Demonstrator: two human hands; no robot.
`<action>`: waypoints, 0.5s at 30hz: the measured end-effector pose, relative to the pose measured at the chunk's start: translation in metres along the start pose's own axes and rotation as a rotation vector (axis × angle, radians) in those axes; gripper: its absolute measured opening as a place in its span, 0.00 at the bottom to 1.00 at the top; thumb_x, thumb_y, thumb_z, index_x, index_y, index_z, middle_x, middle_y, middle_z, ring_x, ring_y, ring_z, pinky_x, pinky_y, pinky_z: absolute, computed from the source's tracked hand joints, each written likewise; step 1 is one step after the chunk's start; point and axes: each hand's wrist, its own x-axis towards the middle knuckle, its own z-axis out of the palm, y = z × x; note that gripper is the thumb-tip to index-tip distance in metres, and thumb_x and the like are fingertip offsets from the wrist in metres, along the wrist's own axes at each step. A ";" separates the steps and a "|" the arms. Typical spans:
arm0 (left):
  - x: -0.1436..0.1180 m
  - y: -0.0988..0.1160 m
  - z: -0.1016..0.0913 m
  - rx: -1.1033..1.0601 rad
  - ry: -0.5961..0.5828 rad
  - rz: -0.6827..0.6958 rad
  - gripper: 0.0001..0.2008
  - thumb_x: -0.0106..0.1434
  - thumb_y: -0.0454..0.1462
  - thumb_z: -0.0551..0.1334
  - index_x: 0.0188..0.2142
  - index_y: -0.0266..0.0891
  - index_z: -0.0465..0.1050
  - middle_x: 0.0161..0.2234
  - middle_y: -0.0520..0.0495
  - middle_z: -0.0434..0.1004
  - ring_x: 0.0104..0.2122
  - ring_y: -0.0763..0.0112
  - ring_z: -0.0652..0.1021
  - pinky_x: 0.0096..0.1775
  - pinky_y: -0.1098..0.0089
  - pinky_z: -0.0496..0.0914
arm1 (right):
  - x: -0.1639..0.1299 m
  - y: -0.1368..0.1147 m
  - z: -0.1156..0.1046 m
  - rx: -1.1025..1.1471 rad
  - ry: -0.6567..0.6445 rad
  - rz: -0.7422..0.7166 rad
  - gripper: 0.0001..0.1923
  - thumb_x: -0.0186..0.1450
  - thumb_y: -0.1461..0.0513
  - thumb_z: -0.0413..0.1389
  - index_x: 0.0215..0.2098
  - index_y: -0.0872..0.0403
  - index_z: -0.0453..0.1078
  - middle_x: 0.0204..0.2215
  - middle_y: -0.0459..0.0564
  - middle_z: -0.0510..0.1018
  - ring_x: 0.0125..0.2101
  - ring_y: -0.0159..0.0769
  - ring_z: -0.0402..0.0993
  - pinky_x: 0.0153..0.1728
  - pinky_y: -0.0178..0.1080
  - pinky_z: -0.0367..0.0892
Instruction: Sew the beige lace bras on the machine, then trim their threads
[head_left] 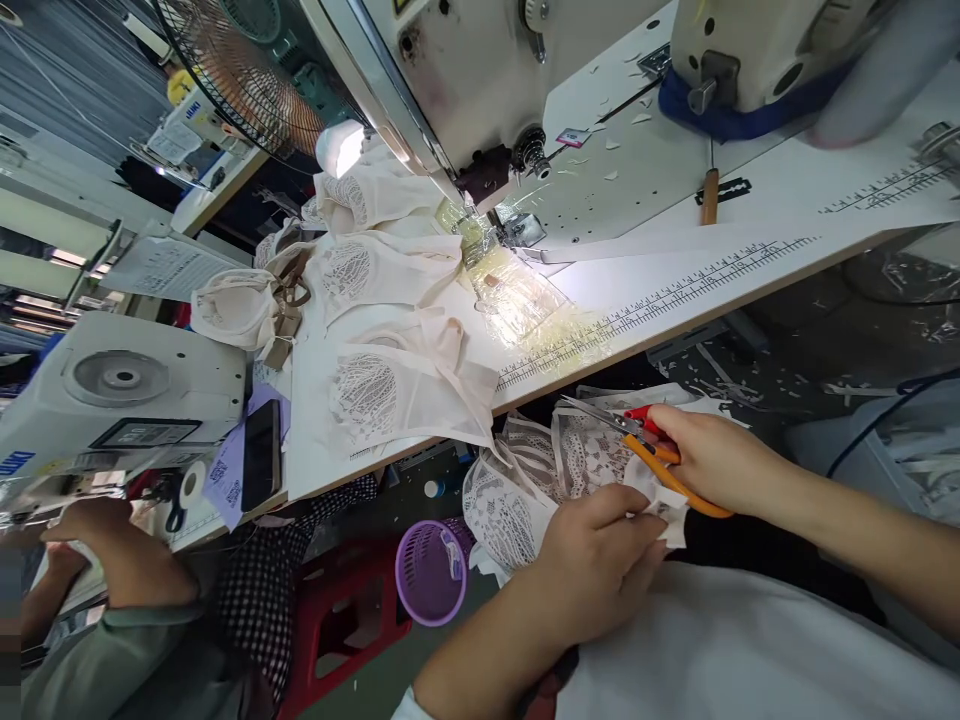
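We are pinching the lace piece [525, 470] in our left hand [600, 570] while our right hand [712, 460], clamped on the scissors [637, 435], is trimming it, finished pieces [390, 330] already piling on the table [675, 290]

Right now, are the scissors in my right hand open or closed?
Open, slightly: the scissors in the right hand show two blade tips apart above the lace fabric.

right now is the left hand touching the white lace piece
Touching. The head view shows the left hand with its fingers pinching the edge of the white lace piece, no gap between them.
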 end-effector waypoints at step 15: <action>-0.001 -0.012 0.000 -0.169 0.297 -0.395 0.09 0.59 0.35 0.60 0.23 0.38 0.72 0.28 0.47 0.74 0.28 0.73 0.75 0.30 0.75 0.70 | -0.025 0.005 0.001 0.455 -0.090 -0.271 0.09 0.56 0.56 0.58 0.27 0.52 0.64 0.22 0.44 0.66 0.23 0.33 0.61 0.22 0.34 0.62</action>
